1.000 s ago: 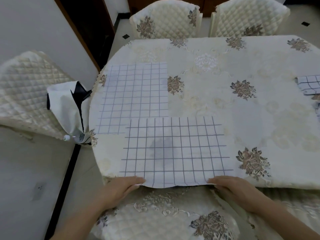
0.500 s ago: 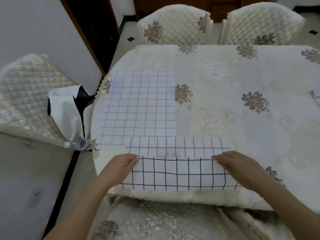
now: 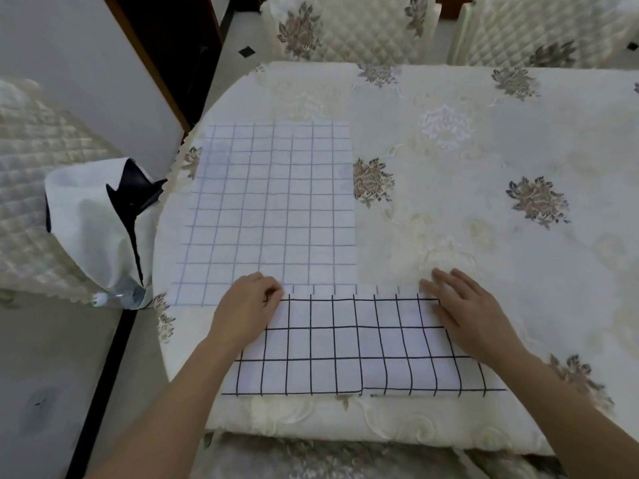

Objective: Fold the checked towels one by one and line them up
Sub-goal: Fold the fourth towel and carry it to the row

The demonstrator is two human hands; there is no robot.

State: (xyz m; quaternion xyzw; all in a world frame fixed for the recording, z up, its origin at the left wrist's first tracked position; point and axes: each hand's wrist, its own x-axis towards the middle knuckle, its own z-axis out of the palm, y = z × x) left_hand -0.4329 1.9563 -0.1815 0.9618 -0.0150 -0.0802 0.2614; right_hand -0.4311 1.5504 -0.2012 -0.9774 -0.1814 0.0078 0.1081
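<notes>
A white checked towel (image 3: 359,347) lies near the table's front edge, folded in half with its dark-lined side up. A thin strip of its lower layer shows along the far edge. My left hand (image 3: 247,311) is at the fold's far left corner, fingers curled on the towel's edge. At the far right corner my right hand (image 3: 466,312) lies flat, its straight fingers pressing the towel and reaching just past its edge. A second checked towel (image 3: 273,209), pale-lined, lies spread flat behind it on the left.
A cream floral tablecloth (image 3: 484,236) covers the table. Quilted chairs stand at the far side (image 3: 345,25) and to the left (image 3: 34,167). A white and black cloth (image 3: 90,216) with a small bottle (image 3: 117,295) hangs off the left chair.
Both hands carried the towel's near edge up and over to its far edge, folding it in half. My right hand has flattened onto the corner. The view has tilted closer.
</notes>
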